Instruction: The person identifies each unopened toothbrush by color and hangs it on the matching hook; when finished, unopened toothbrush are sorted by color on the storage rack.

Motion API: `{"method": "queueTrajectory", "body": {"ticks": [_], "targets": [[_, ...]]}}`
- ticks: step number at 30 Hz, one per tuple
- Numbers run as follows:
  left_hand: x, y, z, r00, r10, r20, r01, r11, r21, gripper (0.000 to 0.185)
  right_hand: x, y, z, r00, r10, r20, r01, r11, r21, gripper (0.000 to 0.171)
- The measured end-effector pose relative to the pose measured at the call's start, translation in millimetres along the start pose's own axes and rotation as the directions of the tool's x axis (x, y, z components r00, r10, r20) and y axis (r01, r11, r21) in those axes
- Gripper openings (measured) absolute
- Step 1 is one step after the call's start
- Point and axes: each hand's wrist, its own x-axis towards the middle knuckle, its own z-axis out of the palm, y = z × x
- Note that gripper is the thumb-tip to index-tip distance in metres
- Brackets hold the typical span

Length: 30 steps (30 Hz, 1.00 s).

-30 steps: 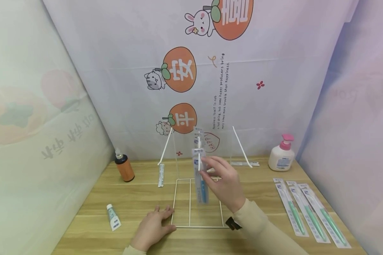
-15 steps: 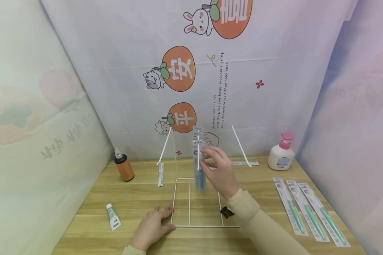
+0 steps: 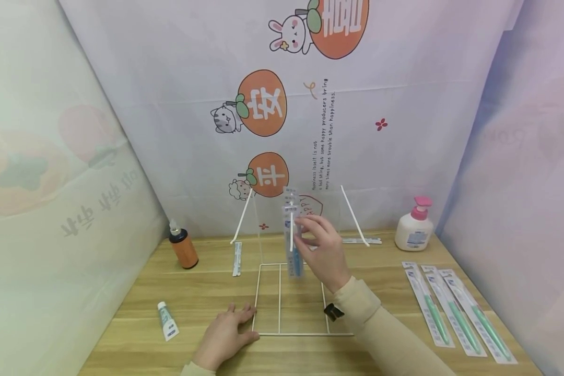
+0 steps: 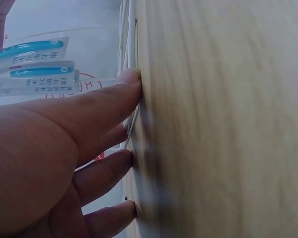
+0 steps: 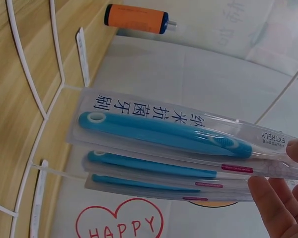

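Blue toothbrushes in clear plastic packets (image 3: 293,245) hang upright on the white wire rack (image 3: 279,297) at the bench's (image 3: 207,292) centre; I see three packets in the right wrist view (image 5: 164,134). My right hand (image 3: 326,250) pinches the front packet near its top with fingers (image 5: 273,203) and thumb. My left hand (image 3: 225,334) lies flat, fingers relaxed, on the bench at the rack's 7 o'clock corner, fingertips (image 4: 131,77) touching the wire.

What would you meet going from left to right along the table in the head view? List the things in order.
Toothpaste tube → orange bottle → left hand → blue packaged toothbrushes held upright by the right hand → pump bottle → green packaged toothbrushes.
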Motion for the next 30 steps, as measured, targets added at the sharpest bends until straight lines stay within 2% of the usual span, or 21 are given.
{"method": "queueTrajectory", "body": {"ticks": [11, 30], "targets": [[0.1, 2.2, -0.9, 0.999, -0.023, 0.031, 0.024, 0.999, -0.023, 0.064, -1.9, 2.6, 0.9, 1.0, -0.017, -0.016, 0.017, 1.0, 0.025, 0.045], [0.1, 2.3, 1.1, 0.999, -0.033, 0.012, 0.033, 0.999, -0.006, 0.063, -2.0, 4.8, 0.7, 1.0, -0.008, 0.0, 0.008, 1.0, 0.021, 0.046]]}}
